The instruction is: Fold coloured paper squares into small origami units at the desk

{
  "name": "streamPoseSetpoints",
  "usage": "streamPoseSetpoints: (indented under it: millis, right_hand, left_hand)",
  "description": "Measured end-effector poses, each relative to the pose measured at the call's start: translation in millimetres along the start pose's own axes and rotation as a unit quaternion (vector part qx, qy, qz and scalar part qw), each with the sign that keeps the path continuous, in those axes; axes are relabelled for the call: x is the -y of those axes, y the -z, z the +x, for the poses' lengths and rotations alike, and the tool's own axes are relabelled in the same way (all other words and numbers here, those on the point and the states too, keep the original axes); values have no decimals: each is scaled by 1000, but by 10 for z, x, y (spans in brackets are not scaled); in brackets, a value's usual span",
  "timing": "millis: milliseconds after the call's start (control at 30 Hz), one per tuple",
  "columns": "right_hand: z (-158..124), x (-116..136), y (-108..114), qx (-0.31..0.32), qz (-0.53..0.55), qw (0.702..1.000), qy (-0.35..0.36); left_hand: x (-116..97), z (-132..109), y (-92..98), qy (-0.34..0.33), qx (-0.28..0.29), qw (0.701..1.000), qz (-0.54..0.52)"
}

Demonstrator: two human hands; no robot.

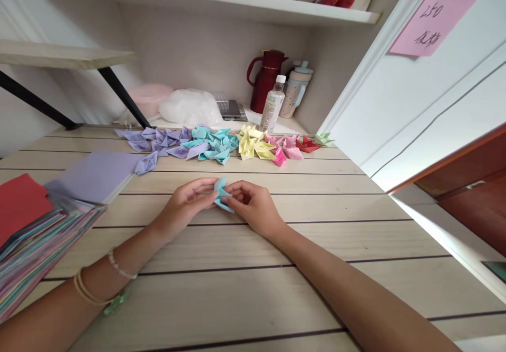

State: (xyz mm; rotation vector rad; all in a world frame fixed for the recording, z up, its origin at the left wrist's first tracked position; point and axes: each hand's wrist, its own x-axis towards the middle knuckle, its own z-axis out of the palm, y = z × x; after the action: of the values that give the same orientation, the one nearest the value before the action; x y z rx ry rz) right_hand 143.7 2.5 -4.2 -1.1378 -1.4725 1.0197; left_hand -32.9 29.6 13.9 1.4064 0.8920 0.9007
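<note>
A small, partly folded piece of light blue paper (221,194) is held between both my hands over the middle of the wooden table (245,283). My left hand (185,204) pinches its left side, fingers closed on it. My right hand (253,207) pinches its right side, thumb and fingers pressed on the fold. Beyond my hands lies a row of finished folded paper boats: purple (158,142), blue (215,144), yellow (253,144), pink (284,149), red (307,144) and green (324,139).
A thick stack of coloured paper sheets (43,225) sits at the left, with a purple sheet (98,175) and a red sheet (19,202) on top. At the back stand a dark red jug (265,80), a plastic bottle (272,104), a pale cup (297,89) and a white bag (190,107).
</note>
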Motion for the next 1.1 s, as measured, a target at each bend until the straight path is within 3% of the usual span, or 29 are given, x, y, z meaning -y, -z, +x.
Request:
streamPoseSetpoints:
  millis: [233, 600, 1100]
  right_hand:
    - [15, 29, 9, -5, 65, 997, -29]
    - [1, 44, 34, 72, 45, 996, -19]
    - [-15, 16, 35, 57, 3, 998, 5]
  left_hand:
    - [15, 18, -10, 19, 78, 996, -40]
    - [80, 52, 33, 21, 58, 998, 1]
    - [17, 41, 26, 64, 85, 994, 12]
